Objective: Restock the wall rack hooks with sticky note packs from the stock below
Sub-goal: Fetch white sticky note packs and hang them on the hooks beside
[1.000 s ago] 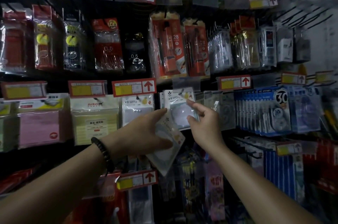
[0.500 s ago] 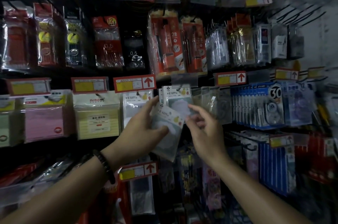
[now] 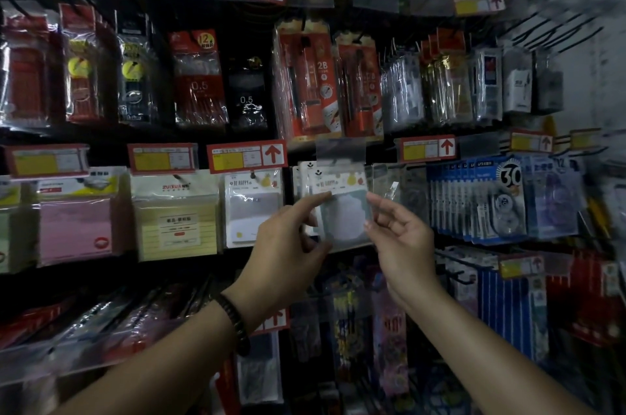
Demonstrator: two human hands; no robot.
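A clear-wrapped sticky note pack (image 3: 342, 211) with a white printed header stands upright at the front of a hook's row, just under a clear tag holder. My left hand (image 3: 288, 245) pinches its left edge, thumb and forefinger on the wrapper. My right hand (image 3: 399, 235) touches the pack's right edge with its fingertips, fingers spread. More packs of the same kind hang right behind it. A similar pack (image 3: 253, 208) hangs on the hook to the left.
Pink (image 3: 72, 228) and yellow note pads (image 3: 176, 221) hang further left. Blue correction tape packs (image 3: 487, 201) fill the hooks to the right. Pen and pencil packs (image 3: 305, 82) hang in the row above, red price tags (image 3: 246, 157) jut out, and more stock hangs below.
My left hand raised the pack from a tilt below the hook to upright at the front of the row. My right hand let go of the hanging packs and shifted to the pack's right edge.
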